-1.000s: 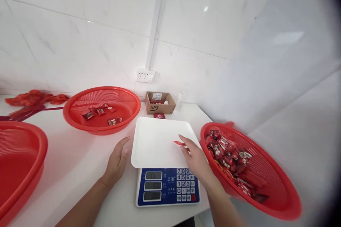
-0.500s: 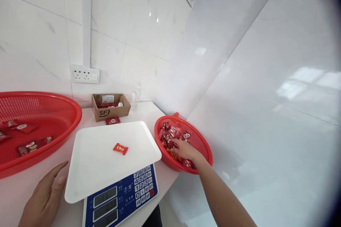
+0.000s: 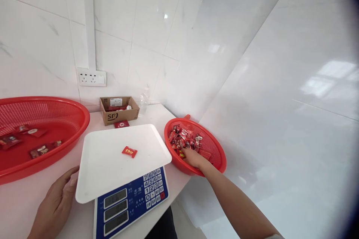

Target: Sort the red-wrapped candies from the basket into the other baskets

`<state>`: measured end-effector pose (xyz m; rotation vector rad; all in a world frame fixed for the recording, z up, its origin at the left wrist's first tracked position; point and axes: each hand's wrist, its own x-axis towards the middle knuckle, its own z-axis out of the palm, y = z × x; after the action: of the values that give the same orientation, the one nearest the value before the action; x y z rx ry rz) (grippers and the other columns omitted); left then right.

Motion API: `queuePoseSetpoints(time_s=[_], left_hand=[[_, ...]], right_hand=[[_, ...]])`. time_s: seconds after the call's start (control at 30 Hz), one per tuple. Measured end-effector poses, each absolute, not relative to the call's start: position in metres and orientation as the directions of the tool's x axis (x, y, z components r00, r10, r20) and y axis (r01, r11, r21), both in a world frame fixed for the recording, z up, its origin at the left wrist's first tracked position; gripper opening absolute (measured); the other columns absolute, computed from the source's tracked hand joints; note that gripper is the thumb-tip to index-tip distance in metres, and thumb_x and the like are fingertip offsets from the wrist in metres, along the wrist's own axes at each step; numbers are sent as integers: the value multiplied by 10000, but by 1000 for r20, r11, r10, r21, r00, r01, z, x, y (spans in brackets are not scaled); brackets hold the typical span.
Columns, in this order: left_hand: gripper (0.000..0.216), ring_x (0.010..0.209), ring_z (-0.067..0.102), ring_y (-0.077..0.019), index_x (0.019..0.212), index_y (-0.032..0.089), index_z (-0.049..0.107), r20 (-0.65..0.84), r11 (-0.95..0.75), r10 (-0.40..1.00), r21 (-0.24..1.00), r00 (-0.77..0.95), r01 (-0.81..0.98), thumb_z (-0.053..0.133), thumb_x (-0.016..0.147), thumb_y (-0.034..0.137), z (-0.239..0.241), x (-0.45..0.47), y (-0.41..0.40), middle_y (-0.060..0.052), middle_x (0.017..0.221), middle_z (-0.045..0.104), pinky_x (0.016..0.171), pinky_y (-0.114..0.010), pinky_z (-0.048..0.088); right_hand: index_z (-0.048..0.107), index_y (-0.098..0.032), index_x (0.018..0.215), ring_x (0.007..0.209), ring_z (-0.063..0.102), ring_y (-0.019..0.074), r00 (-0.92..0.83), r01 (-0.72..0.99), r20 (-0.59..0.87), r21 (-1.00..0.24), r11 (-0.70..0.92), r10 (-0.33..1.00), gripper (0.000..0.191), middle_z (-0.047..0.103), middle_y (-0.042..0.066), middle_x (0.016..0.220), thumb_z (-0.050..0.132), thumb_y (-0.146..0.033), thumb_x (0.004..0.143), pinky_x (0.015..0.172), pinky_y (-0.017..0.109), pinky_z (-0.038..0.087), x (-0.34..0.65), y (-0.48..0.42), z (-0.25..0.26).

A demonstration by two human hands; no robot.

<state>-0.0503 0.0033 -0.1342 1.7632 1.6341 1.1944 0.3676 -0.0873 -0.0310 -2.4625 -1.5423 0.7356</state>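
Observation:
My right hand [image 3: 193, 157] reaches into a small red plastic basket [image 3: 218, 153], touching the red-wrapped candies [image 3: 185, 134] heaped there. Its fingertips are partly hidden among the wrappers beside a yellow-green piece, so any grip is unclear. One red candy with gold lettering [image 3: 129, 152] lies on the white tray [image 3: 112, 164] of a weighing scale, whose blue panel [image 3: 137, 198] has number keys and displays. My left hand [image 3: 57, 207] is beside the tray's left edge, fingers stretched out, with nothing in it.
A larger red basket [image 3: 80, 123] at the left holds several wrapped candies. Behind the scale are an SF cardboard box [image 3: 119, 115], a red packet [image 3: 122, 124] and a clear plastic bottle [image 3: 144, 101]. The table's right edge runs below the small basket, close to the wall.
The view has shifted slightly. My right hand is still in the small basket, its fingers a little lower among the candies. My left hand remains by the tray. The scale's displays now show faint digits.

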Motion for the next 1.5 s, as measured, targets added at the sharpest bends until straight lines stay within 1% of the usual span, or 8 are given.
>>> queuePoseSetpoints(time_s=[0.3,0.53,0.8,1.0,1.1,1.2,1.33,1.5], left_hand=[[557,1152,531,-303,1127,274,550,134,-104,991,864,-26,492,305,797,650,-117,-47,-1,-68,1214,604,967,-488,438],[513,1107,560,-307,1094,245,559,188,-158,982,854,-11,495,316,811,598,-115,-48,-3,-90,1162,628,908,-493,473],[482,1086,575,-285,1083,194,575,319,-270,948,837,-22,476,332,851,539,-113,-49,-7,-107,1131,638,901,-421,480],[470,1087,572,-268,1094,185,574,322,-273,946,862,-47,427,335,873,525,-112,-50,-9,-104,1147,627,923,-405,460],[446,1083,570,-261,1083,187,577,335,-285,940,871,-59,401,344,882,510,-111,-50,-11,-101,1137,628,937,-403,446],[428,1080,565,-254,1076,183,578,338,-290,939,879,-66,380,350,889,493,-110,-50,-13,-105,1132,623,936,-395,443],[410,1072,566,-250,1057,192,584,330,-284,942,885,-65,369,352,891,485,-109,-49,-14,-97,1110,628,929,-390,445],[428,1072,567,-254,1055,185,590,311,-271,948,896,-63,351,362,882,503,-111,-48,-13,-100,1109,630,939,-396,437]], right_hand=[[494,-197,1195,849,652,176,544,465,-182,-747,-475,819,343,624,77,1121,540,-297,870,685,315,538,384,-91,-20],[574,-216,986,646,643,148,598,172,-125,-945,-279,792,286,690,31,883,643,-367,753,536,253,496,378,-84,-9],[624,-227,819,669,617,117,312,-214,-98,-976,-31,945,307,684,-23,788,791,-369,603,520,204,478,293,-65,10],[659,-193,839,499,573,118,24,-394,-170,-907,-147,985,474,680,4,655,703,-610,620,414,221,449,222,-59,-4],[661,-169,905,633,649,163,-41,-390,-150,-908,-154,988,445,709,39,738,677,-562,697,546,269,509,196,-60,-12],[653,-170,968,832,680,236,-17,-234,-87,-968,-88,996,477,724,66,853,616,-586,738,736,359,527,185,-61,-17],[676,-170,900,824,685,261,60,115,-16,-993,-23,998,484,727,60,797,508,-611,794,760,388,527,185,-59,-20],[679,-174,802,768,675,242,82,258,48,-966,25,996,436,717,46,768,487,-564,821,729,365,519,177,-43,-20]])
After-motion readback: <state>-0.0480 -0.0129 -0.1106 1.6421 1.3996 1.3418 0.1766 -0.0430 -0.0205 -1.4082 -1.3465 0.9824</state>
